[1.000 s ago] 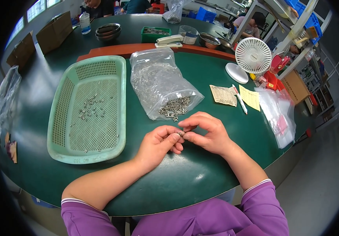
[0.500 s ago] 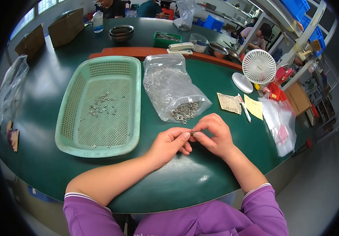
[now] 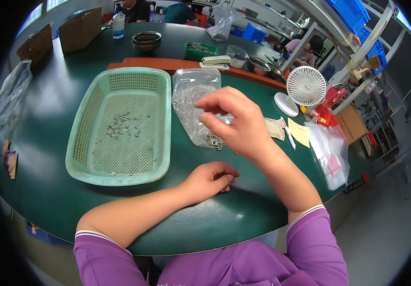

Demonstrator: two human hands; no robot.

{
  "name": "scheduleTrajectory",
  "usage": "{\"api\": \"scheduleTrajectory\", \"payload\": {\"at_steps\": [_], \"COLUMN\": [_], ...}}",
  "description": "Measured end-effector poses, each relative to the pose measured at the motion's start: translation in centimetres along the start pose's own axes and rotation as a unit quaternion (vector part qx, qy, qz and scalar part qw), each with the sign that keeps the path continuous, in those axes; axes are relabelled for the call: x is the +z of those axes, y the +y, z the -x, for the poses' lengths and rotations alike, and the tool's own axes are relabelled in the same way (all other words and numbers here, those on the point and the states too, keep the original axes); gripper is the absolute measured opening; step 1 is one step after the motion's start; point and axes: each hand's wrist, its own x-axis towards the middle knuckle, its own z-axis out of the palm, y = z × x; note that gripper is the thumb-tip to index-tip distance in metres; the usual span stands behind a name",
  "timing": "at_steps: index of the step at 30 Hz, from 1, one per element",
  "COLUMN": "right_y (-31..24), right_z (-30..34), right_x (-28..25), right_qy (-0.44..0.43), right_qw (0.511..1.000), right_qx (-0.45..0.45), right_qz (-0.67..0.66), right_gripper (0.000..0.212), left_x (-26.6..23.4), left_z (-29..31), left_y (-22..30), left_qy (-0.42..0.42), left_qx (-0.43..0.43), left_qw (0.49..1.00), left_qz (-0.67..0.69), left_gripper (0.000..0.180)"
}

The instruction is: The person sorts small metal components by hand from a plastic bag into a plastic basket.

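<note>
My left hand [image 3: 211,180] rests on the green table with its fingers curled in and the thumb pressed to them. Whatever lies inside that grip is hidden. My right hand [image 3: 236,123] is raised in front of a clear plastic bag [image 3: 191,88]; its thumb and forefinger are apart, with nothing visible between them. Small silvery metal pins [image 3: 213,140] lie at the bag's mouth, partly covered by the right hand. To the left, a pale green mesh basket [image 3: 166,138] holds a scatter of similar small metal pieces [image 3: 119,125].
Right of the bag lie a brown paper slip [image 3: 275,128], a pen [image 3: 288,133], a yellow note [image 3: 299,132] and clear bags [image 3: 328,155]. A white fan [image 3: 306,86] stands behind them. A red-brown ledge [image 3: 143,62] runs behind the basket. Other people work farther back.
My hands were together with fingertips meeting; now the right hand has lifted away, up and toward the bag, its fingers parted. The left hand stays low on the table, fingers more curled.
</note>
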Motion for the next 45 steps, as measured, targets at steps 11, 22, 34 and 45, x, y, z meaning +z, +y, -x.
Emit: {"api": "scheduleTrajectory", "payload": {"at_steps": [11, 22, 34, 45], "right_y": [5.7, 7.1, 5.9, 5.0], "right_z": [9.4, 9.8, 9.0, 9.5], "right_x": [-0.1, 0.2, -1.7, -2.0], "right_qy": [-0.114, -0.112, -0.252, -0.155], "right_qw": [0.957, 0.961, 0.912, 0.953], "right_qx": [0.224, 0.219, 0.317, 0.244], "right_qz": [0.144, 0.127, 0.068, -0.092], "right_gripper": [0.016, 0.009, 0.015, 0.007], "left_x": [0.3, 0.2, 0.2, -0.6], "left_z": [0.3, 0.4, 0.3, 0.0], "left_y": [0.3, 0.2, 0.5, 0.2], "left_qy": [-0.028, -0.023, -0.029, 0.02], "left_qx": [0.031, 0.036, 0.015, -0.016], "left_qw": [0.988, 0.991, 0.994, 0.995], "left_qz": [-0.146, -0.124, -0.103, 0.094], "left_gripper": [0.014, 0.013, 0.015, 0.014]}}
